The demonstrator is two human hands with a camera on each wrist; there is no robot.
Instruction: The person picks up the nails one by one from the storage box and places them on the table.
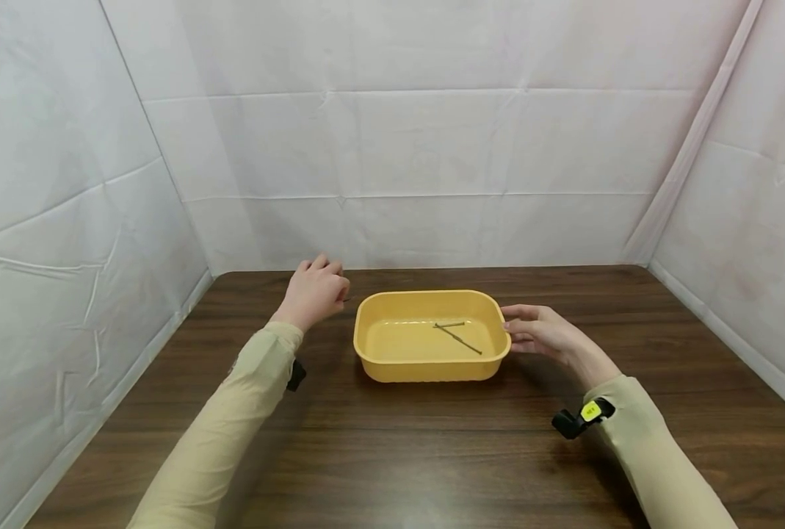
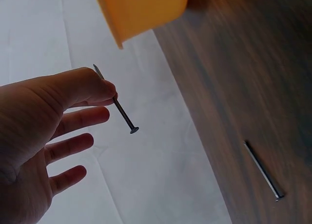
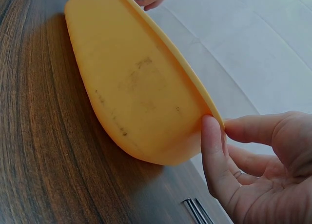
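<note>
While the left hand (image 2: pixel 34 136) pinches a thin steel nail (image 2: pixel 117 104) by thumb and forefinger, other fingers apart, it could slip; the right hand (image 3: pixel 253 160) seemingly clamps the yellow plastic tub's (image 1: pixel 432 367) rim.

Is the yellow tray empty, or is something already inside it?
Not empty. The yellow tray holds two nails lying crossed on its floor; the left hand pinches a third nail outside it.
</note>
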